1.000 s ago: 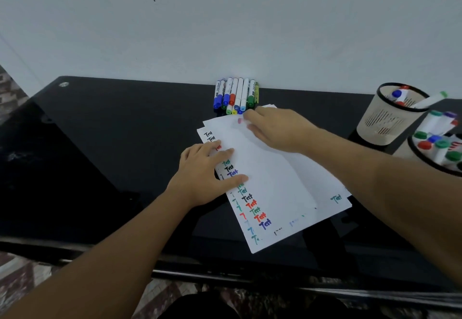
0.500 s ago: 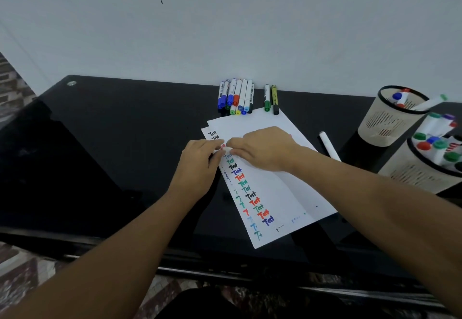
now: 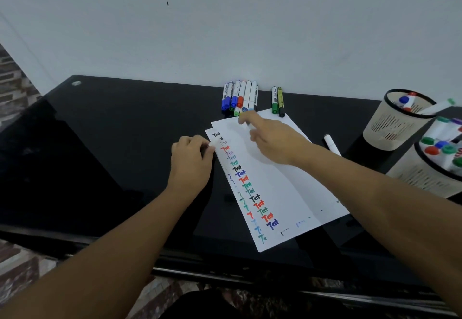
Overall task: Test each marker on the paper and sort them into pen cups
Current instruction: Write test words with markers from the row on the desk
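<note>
- Head view: the left hand (image 3: 191,165) curls at the paper's (image 3: 287,188) left edge, seemingly pinching something small and pale; what it is I cannot tell.
- The right hand (image 3: 271,141) reaches over the sheet, fingers loosely extended toward the marker row (image 3: 238,97) at the bench's (image 3: 112,143) far edge, holding nothing visible, likely to pick the next one.
- Two markers (image 3: 278,101) lie beside the row; a lone marker (image 3: 332,144) rests right of the paper.
- Two pen cups (image 3: 397,125) stand at the right edge, already holding sorted markers.

Dim, cool, even light. Soft shadow on the paper (image 3: 275,181) beneath the right hand (image 3: 272,141), its fingertips motion-blurred. Faint sheen on the black worktop (image 3: 100,143). Wide-angle bending toward the edges.
</note>
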### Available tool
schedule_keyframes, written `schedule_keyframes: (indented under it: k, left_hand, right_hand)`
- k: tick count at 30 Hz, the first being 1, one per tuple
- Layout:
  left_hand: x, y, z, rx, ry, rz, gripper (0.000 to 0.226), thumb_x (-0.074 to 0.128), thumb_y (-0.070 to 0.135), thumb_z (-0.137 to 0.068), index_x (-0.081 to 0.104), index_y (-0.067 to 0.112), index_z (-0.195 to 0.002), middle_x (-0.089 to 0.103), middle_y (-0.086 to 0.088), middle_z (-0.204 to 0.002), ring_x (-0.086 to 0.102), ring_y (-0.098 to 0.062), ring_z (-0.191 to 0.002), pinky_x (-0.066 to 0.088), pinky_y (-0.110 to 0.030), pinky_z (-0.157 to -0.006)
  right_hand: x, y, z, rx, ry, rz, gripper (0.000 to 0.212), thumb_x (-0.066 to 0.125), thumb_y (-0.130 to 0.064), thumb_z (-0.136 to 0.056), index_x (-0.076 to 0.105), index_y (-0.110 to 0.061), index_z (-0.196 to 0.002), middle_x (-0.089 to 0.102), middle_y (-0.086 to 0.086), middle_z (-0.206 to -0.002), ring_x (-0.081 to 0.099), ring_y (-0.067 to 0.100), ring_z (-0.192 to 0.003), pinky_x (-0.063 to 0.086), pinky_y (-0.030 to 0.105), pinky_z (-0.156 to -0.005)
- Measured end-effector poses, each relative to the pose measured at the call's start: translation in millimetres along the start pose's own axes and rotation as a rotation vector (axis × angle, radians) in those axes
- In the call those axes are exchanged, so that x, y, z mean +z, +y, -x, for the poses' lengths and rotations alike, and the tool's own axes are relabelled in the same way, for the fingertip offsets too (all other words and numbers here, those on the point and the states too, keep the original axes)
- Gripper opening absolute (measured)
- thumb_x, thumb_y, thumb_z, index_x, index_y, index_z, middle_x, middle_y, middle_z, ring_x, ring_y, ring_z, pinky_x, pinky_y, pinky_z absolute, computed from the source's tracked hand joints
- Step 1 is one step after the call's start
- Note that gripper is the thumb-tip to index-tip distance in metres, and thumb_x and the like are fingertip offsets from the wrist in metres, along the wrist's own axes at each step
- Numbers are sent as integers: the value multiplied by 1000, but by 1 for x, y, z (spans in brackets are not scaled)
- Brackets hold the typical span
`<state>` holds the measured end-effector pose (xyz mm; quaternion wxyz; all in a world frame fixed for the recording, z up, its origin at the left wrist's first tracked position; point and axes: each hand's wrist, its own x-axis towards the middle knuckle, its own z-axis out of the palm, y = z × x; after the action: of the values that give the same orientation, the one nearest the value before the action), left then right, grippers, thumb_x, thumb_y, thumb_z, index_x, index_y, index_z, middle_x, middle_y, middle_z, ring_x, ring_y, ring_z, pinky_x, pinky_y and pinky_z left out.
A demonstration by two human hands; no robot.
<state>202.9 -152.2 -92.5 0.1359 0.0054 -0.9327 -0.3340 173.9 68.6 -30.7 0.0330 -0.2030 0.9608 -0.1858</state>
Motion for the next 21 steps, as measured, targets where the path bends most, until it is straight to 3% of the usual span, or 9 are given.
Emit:
schedule_keyframes:
  k: [2, 4, 7, 9, 11, 14, 16, 18, 21]
  left_hand:
    - [-2, 1, -9, -20, -46, -99, 17, 57, 39, -101, 62, 24, -107, 51, 1, -120, 41, -18, -116, 44, -39, -98]
    - [-4, 2, -18, 1, -93, -185, 26, 57, 42, -99, 58, 25, -119, 49, -3, -128, 41, -23, -120, 42, -41, -100]
    - [-6, -5, -27, 140, -232, -255, 54, 49, 46, -102, 34, 33, -153, 40, -1, -149, 34, -25, -134, 34, -45, -109]
    - [-4, -12, -27, 233, -255, -308, 55, 41, 51, -104, 30, 38, -156, 36, 3, -156, 27, -24, -140, 29, -45, -112]
    - [-2, -17, -27, 243, -245, -343, 55, 36, 58, -103, 33, 41, -154, 35, 5, -158, 24, -23, -141, 26, -45, -114]
    - [3, -18, -28, 249, -232, -341, 59, 35, 64, -100, 30, 44, -156, 36, 7, -157, 24, -21, -139, 25, -45, -113]
    - [3, -20, -28, 249, -203, -305, 59, 37, 61, -101, 30, 42, -157, 39, 8, -156, 25, -19, -138, 27, -43, -112]
    - [3, -21, -28, 252, -183, -285, 57, 39, 55, -104, 27, 42, -158, 40, 8, -156, 27, -18, -136, 28, -42, -110]
    - [4, -22, -31, 281, -185, -310, 51, 37, 51, -105, 27, 48, -155, 41, 7, -156, 28, -18, -133, 30, -42, -108]
  right_hand:
    - [-1, 1, -4, 70, 60, -173, 30, 35, -12, -108, 58, -29, -119, 66, -1, -110, 68, 20, -97, 57, 42, -88]
    - [1, 0, -9, 151, 111, -404, 34, 36, -16, -107, 67, -29, -110, 68, -6, -109, 68, 12, -100, 54, 34, -94]
    - [4, 0, -15, 190, 78, -640, 38, 43, -4, -102, 61, -31, -122, 66, -4, -117, 65, 14, -110, 52, 31, -94]
    - [7, 1, -20, 174, 63, -619, 39, 53, 1, -101, 53, -31, -123, 66, -2, -115, 68, 15, -106, 51, 24, -85]
    - [11, 1, -27, 185, 122, -620, 29, 62, -9, -102, 49, -30, -117, 67, 1, -106, 71, 16, -95, 51, 24, -79]
    - [23, -3, -39, 197, 234, -796, 6, 54, -30, -107, 49, -28, -109, 67, 2, -88, 70, 17, -76, 59, 38, -81]
    - [30, -9, -47, 222, 280, -869, 22, 46, -48, -107, 54, -30, -118, 63, -2, -77, 63, 11, -69, 57, 35, -74]
    - [37, -13, -51, 251, 341, -895, 34, 46, -56, -105, 63, -32, -121, 60, -7, -79, 56, 6, -70, 50, 27, -71]
    - [50, -9, -51, 300, 411, -838, 35, 52, -54, -103, 70, -26, -112, 70, -2, -93, 63, 11, -84, 57, 35, -87]
